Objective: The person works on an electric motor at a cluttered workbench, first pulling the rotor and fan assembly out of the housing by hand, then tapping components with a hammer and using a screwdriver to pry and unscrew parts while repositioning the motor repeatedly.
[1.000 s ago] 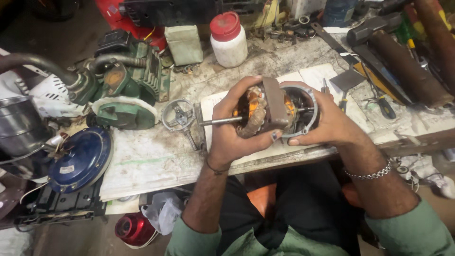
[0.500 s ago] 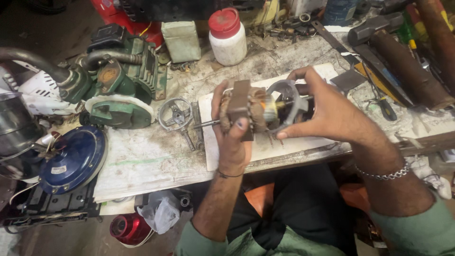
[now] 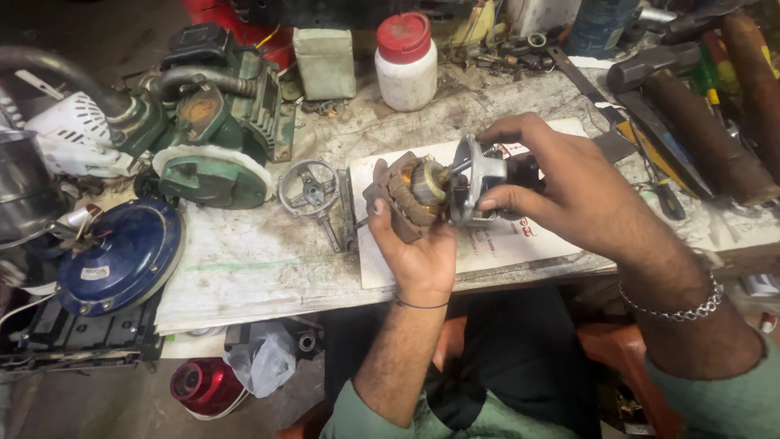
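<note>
My left hand (image 3: pixel 413 252) grips a small motor armature (image 3: pixel 410 195) with brown copper windings, held above the workbench edge. My right hand (image 3: pixel 561 191) holds a grey metal end housing (image 3: pixel 478 180) against the armature's shaft end, fingers curled over its rim. Both parts hover over a white sheet of paper (image 3: pixel 504 248) on the bench. A steel bracelet circles my right wrist.
A grey spoked metal bracket (image 3: pixel 311 189) lies left of the paper. A green pump motor (image 3: pixel 215 122) and a blue round cover (image 3: pixel 122 256) sit at the left. A white jar with a red lid (image 3: pixel 405 61) stands at the back. Hammers and tools (image 3: pixel 691 106) lie right.
The armature and housing have turned in my hands: the housing's open face pointed up earlier, now it faces sideways on the shaft. My right hand has shifted on top of it.
</note>
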{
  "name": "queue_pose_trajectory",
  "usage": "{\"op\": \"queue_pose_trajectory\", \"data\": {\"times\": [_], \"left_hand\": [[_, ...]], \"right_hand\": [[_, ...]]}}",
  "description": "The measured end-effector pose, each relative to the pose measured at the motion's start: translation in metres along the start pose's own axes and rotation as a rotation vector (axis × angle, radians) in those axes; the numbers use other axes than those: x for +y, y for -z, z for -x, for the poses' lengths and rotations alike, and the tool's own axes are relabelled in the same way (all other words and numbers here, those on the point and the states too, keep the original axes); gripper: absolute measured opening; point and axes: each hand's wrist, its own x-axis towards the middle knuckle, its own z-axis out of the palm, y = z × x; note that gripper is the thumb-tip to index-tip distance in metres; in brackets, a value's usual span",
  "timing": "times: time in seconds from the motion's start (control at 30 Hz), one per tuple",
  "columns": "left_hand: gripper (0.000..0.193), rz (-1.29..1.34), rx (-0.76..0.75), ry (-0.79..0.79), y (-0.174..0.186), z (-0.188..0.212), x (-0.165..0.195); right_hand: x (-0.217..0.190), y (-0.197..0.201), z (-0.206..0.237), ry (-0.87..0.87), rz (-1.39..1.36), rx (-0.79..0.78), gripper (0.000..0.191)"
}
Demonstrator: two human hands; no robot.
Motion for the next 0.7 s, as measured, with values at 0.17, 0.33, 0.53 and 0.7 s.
{"op": "queue_pose_trajectory", "data": {"times": [0.17, 0.33, 0.53, 0.7], "left_hand": [[0.081, -0.012, 0.02, -0.037, 0.002, -0.001, -0.003], [0.082, 0.001, -0.009, -0.019, 0.001, 0.001, -0.005], [0.089, -0.044, -0.024, 0.002, -0.003, 0.004, -0.004], [0.092, -0.076, -0.035, -0.028, -0.007, 0.005, -0.005]], "right_hand": [[0.004, -0.005, 0.006, 0.017, 0.081, 0.055, 0.054], [0.008, -0.004, 0.004, 0.052, 0.091, 0.072, 0.038], [0.015, -0.009, 0.006, 0.024, 0.145, 0.114, 0.03], [0.018, -0.014, 0.008, 0.025, 0.069, 0.135, 0.026]]}}
